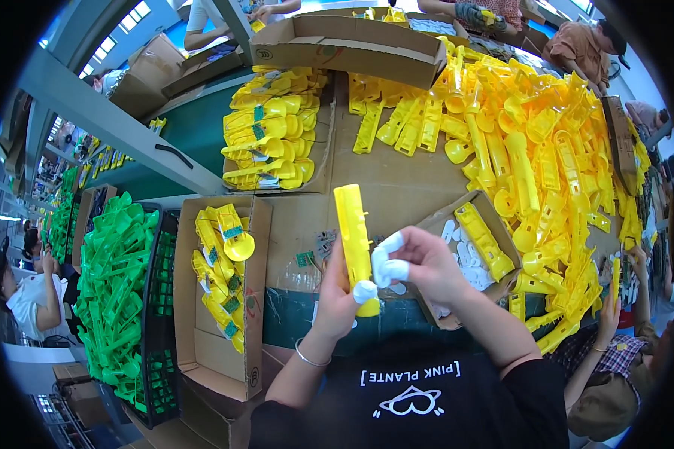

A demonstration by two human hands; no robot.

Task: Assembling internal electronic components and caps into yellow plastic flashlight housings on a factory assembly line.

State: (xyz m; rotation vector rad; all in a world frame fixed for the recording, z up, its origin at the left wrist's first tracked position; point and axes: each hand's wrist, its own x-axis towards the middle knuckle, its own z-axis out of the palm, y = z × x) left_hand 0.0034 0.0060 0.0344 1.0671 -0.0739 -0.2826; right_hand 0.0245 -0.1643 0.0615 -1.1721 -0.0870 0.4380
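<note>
My left hand (335,301) is closed round a long yellow plastic housing (352,232), held upright in front of my chest. A white finger cot covers the thumb pressing near its lower end. Close to the housing's right side, my right hand (427,263) has its thumb and forefinger, both in white cots, pinched together. Whatever lies between those fingertips is too small or hidden to make out. Left of the housing, a small green circuit board (305,259) lies on the cardboard. A small carton (448,320) at the right holds white oval pieces (468,262) and another yellow housing (484,243).
Yellow plastic parts (532,172) are heaped at the right. At the left stand a carton (217,374) of housings with circuit boards and a black crate (157,359) of green parts (116,292). More assembled yellow pieces (273,131) lie stacked ahead. Co-workers sit around.
</note>
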